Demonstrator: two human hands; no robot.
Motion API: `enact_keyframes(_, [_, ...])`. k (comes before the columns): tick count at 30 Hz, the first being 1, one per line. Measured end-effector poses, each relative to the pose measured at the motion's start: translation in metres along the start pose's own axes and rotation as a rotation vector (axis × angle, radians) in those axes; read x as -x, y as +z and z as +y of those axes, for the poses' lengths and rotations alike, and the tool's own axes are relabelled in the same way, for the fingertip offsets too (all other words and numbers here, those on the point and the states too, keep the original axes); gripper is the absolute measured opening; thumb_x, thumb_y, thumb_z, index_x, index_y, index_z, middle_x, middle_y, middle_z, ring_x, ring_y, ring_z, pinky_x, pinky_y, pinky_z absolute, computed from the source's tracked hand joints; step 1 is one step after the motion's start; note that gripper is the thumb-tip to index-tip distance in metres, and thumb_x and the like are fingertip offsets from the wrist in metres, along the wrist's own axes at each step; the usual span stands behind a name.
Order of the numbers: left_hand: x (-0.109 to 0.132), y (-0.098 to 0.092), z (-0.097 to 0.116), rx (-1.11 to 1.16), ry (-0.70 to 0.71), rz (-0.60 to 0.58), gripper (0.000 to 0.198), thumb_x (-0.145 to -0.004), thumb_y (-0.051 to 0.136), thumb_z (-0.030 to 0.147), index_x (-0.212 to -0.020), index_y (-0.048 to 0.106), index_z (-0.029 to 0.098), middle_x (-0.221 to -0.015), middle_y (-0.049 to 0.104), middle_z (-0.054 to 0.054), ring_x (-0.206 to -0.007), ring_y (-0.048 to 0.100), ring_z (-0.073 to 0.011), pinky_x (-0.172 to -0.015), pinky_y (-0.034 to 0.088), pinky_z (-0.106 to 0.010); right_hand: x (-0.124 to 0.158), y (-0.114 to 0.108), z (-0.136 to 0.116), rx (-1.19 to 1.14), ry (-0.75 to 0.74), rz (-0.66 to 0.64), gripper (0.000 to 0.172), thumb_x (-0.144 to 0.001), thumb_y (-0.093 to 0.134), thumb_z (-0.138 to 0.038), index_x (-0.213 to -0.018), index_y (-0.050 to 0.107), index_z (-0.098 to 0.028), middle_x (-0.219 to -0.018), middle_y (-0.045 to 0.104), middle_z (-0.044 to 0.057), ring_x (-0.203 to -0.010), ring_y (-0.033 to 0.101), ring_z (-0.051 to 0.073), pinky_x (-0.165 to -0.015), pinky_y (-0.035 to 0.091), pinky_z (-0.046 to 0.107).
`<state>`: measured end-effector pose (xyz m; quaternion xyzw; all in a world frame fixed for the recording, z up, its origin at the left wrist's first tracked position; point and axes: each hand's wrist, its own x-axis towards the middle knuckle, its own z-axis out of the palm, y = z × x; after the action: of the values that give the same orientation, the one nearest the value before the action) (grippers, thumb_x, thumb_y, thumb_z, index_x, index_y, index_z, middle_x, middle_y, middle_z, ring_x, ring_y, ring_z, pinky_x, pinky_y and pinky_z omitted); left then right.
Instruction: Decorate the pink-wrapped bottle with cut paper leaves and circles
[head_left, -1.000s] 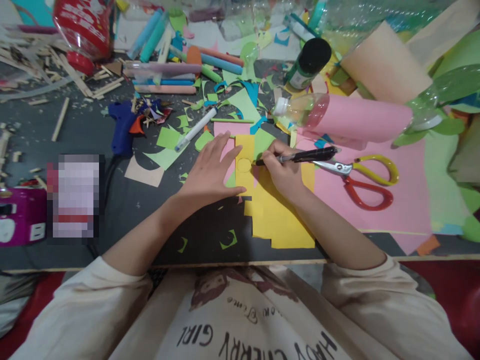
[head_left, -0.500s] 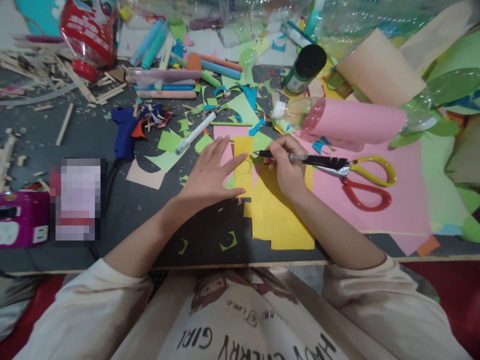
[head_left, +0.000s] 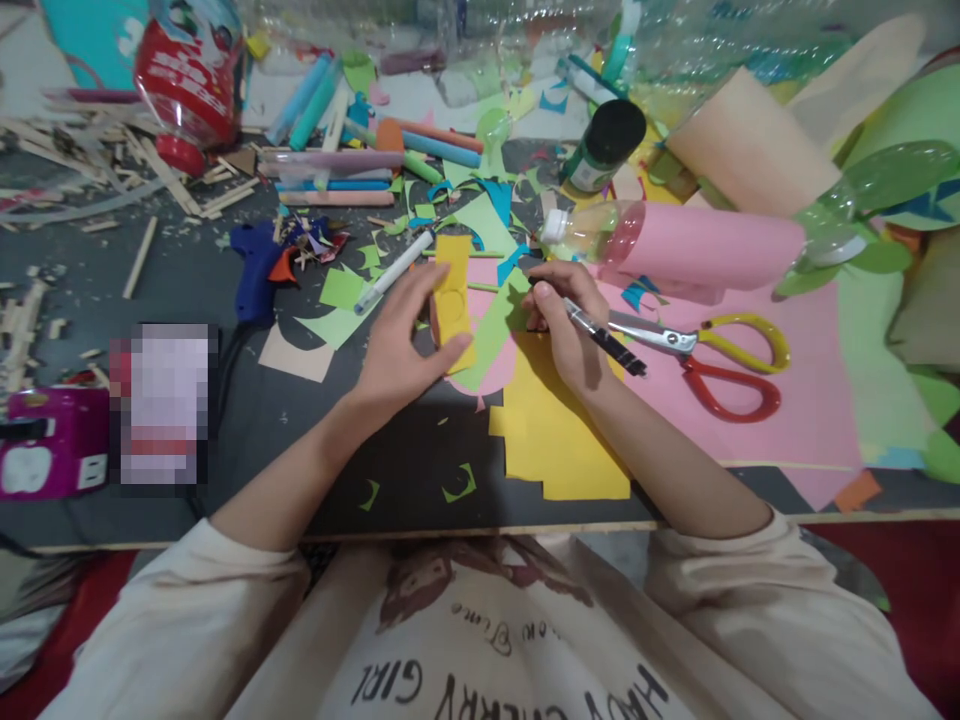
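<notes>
Yellow paper, the sheet (head_left: 566, 430) nearest me on my feed, lies flat on the table (head_left: 412, 460). Just beyond, I see the left hand (head_left: 401, 335) closed on the strip (head_left: 452, 290), thumb at its near end and fingers along its left side; a circle is drawn on it. Right of that, the right hand (head_left: 574, 320) grips the pen (head_left: 604, 338) in curled fingers, apart from the strip. Scissors (head_left: 679, 342) lie farther right. Beyond are the marker (head_left: 394, 272), left, and a bottle (head_left: 712, 243), right.

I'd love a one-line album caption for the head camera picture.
The left hand holds a circle-marked yellow paper strip; the right hand holds a black pen near scissors.
</notes>
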<state>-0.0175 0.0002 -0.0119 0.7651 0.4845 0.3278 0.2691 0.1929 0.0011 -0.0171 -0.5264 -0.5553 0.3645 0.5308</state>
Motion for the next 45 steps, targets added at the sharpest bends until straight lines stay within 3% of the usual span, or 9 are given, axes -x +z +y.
enact_keyframes(6, [-0.004, 0.003, -0.023, 0.240, -0.067, 0.336, 0.057, -0.087, 0.049, 0.065, -0.132, 0.048, 0.030, -0.139, 0.052, -0.007, -0.115, 0.060, -0.0254, -0.091, 0.055, -0.039, -0.002, 0.000, 0.010, 0.109, -0.114, -0.014, 0.020, -0.088, 0.059, -0.034, -0.106, 0.058, -0.025, -0.094, 0.066, 0.003, -0.078, 0.065, 0.018, -0.072, 0.054, 0.035])
enact_keyframes(12, [-0.004, 0.007, -0.027, 0.285, -0.124, 0.403, 0.059, -0.086, 0.047, 0.070, -0.134, 0.042, 0.036, -0.142, 0.051, 0.002, -0.101, 0.064, -0.0183, -0.082, 0.055, -0.036, -0.002, -0.002, 0.002, 0.253, -0.190, -0.080, 0.015, -0.093, 0.051, -0.032, -0.105, 0.058, -0.027, -0.101, 0.068, 0.006, -0.087, 0.066, 0.021, -0.078, 0.055, 0.038])
enact_keyframes(15, [-0.003, 0.005, -0.024, 0.295, -0.089, 0.453, 0.057, -0.090, 0.040, 0.068, -0.137, 0.039, 0.035, -0.141, 0.052, 0.003, -0.115, 0.059, -0.0214, -0.086, 0.053, -0.037, -0.002, 0.003, -0.002, 0.326, -0.280, -0.191, 0.016, -0.095, 0.047, -0.028, -0.102, 0.061, -0.025, -0.098, 0.072, 0.007, -0.093, 0.067, 0.023, -0.085, 0.053, 0.041])
enact_keyframes(19, [-0.003, -0.003, -0.017, 0.158, -0.088, 0.313, 0.068, -0.091, 0.019, 0.074, -0.144, 0.036, 0.035, -0.137, 0.058, 0.002, -0.131, 0.051, -0.0269, -0.094, 0.050, -0.042, 0.001, 0.010, 0.002, 0.442, -0.324, -0.277, 0.015, -0.089, 0.055, -0.024, -0.103, 0.063, -0.027, -0.091, 0.072, 0.005, -0.098, 0.065, 0.024, -0.091, 0.051, 0.043])
enact_keyframes(25, [-0.007, -0.003, -0.018, 0.152, -0.162, 0.481, 0.065, -0.091, 0.023, 0.073, -0.142, 0.038, 0.036, -0.142, 0.053, 0.002, -0.129, 0.053, -0.0240, -0.095, 0.053, -0.037, 0.001, 0.011, 0.015, 0.472, -0.344, -0.256, 0.031, -0.084, 0.063, -0.029, -0.115, 0.057, -0.033, -0.119, 0.066, 0.005, -0.135, 0.046, 0.031, -0.111, 0.037, 0.058])
enact_keyframes(29, [-0.008, 0.003, -0.016, 0.306, -0.173, 0.586, 0.055, -0.087, 0.050, 0.066, -0.131, 0.050, 0.033, -0.136, 0.057, 0.001, -0.119, 0.059, -0.0208, -0.089, 0.055, -0.033, 0.000, 0.005, 0.007, 0.395, -0.332, -0.256, 0.028, -0.089, 0.053, -0.025, -0.117, 0.056, -0.029, -0.117, 0.068, 0.007, -0.118, 0.060, 0.027, -0.100, 0.048, 0.051])
enact_keyframes(36, [-0.002, 0.005, -0.006, 0.238, -0.179, 0.338, 0.060, -0.090, 0.045, 0.062, -0.141, 0.036, 0.032, -0.147, 0.047, -0.007, -0.100, 0.066, -0.0198, -0.079, 0.056, -0.034, 0.007, -0.001, -0.001, 0.409, -0.436, -0.252, 0.024, -0.084, 0.051, -0.016, -0.101, 0.065, -0.024, -0.074, 0.071, 0.003, -0.066, 0.063, 0.019, -0.061, 0.050, 0.032])
enact_keyframes(41, [0.002, 0.003, 0.000, 0.062, -0.145, 0.185, 0.064, -0.093, 0.038, 0.058, -0.151, 0.020, 0.035, -0.157, 0.031, -0.011, -0.110, 0.064, -0.0246, -0.081, 0.056, -0.034, 0.009, 0.000, -0.002, 0.459, -0.347, -0.366, 0.030, -0.079, 0.046, -0.012, -0.096, 0.068, -0.022, -0.063, 0.069, 0.002, -0.064, 0.065, 0.020, -0.063, 0.050, 0.032])
enact_keyframes(45, [0.004, 0.004, 0.005, 0.053, -0.068, 0.051, 0.061, -0.092, 0.042, 0.052, -0.148, 0.032, 0.030, -0.154, 0.035, -0.014, -0.109, 0.062, -0.0231, -0.077, 0.057, -0.029, 0.008, -0.002, -0.005, 0.404, -0.293, -0.339, 0.027, -0.084, 0.042, -0.016, -0.093, 0.067, -0.022, -0.065, 0.071, 0.002, -0.063, 0.066, 0.019, -0.062, 0.049, 0.030])
